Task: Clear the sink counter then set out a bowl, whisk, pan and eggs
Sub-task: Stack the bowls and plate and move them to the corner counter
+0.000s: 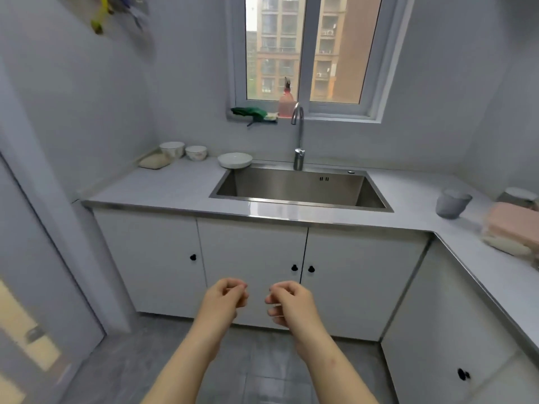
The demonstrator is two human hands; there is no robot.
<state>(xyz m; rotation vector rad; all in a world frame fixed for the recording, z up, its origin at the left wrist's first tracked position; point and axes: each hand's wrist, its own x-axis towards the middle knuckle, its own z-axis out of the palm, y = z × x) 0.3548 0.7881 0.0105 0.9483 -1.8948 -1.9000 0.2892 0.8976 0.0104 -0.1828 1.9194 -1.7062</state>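
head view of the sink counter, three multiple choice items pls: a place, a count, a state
1. Where is the pink bottle? A windowsill behind the tap; B in the basin; C on the floor.
2. How many white bowls are on the counter left of the sink? A one; B three; C five.
3. The left hand and right hand are: A holding a pan; B curled, holding nothing; C flat on the worktop.
Key: 1A, it stands above and behind the tap; 2B, two small ones plus a shallow one; 3B, fingers curled, nothing in them.
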